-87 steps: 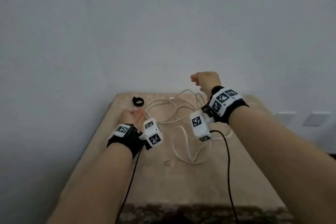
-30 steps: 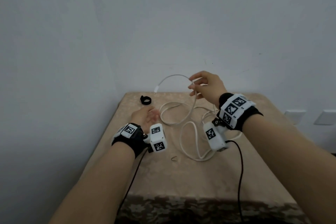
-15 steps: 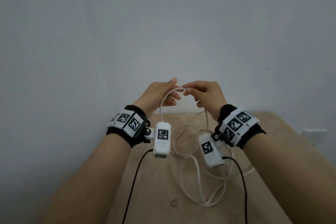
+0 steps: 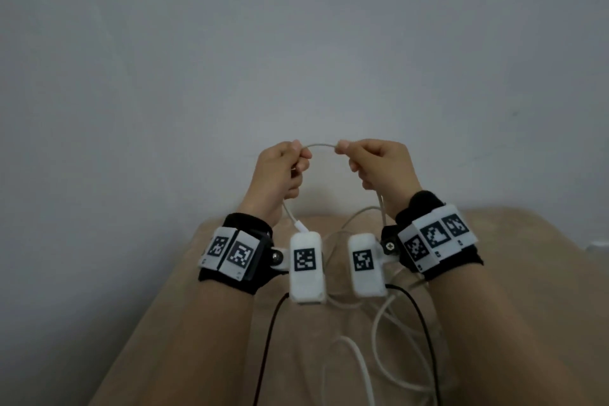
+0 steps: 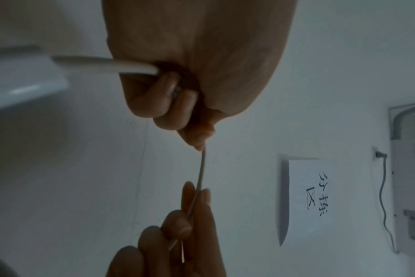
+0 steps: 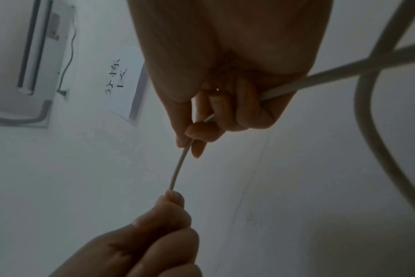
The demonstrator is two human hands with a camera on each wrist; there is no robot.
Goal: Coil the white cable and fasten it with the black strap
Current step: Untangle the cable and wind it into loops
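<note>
The white cable (image 4: 324,146) is raised above the worktop (image 4: 204,323), with a short arched span running side to side, from 9 o'clock to 3 o'clock, between the two hands. The left hand (image 4: 280,175) has its grip curled tight round the cable near one end; below that fist the cable drops to a white plug (image 4: 301,227) pointing down toward 5 o'clock. The right hand (image 4: 382,168) pinches the other side of the arch between thumb and forefinger, the remaining fingers curled round the cable, which then falls from the fist toward 6 o'clock and joins loose loops (image 4: 392,349) lying on the worktop.

In the left wrist view the cable (image 5: 201,168) runs nearly vertically from the left hand (image 5: 192,65) to the fingers (image 5: 197,211) of the right. In the right wrist view it (image 6: 178,168) does the same between the right hand (image 6: 225,75) and the left hand (image 6: 154,234), with a slack loop (image 6: 367,131) blurred at 3 o'clock.

The black strap shows in no view. Much of the loose cable lies hidden behind the wrists and the white camera units (image 4: 306,265), and the loops are cut off at the bottom edge. Black leads (image 4: 267,339) hang from the cameras across the worktop. A paper sign (image 5: 308,196) with handwriting too blurred to read hangs on the grey wall (image 4: 296,43).
</note>
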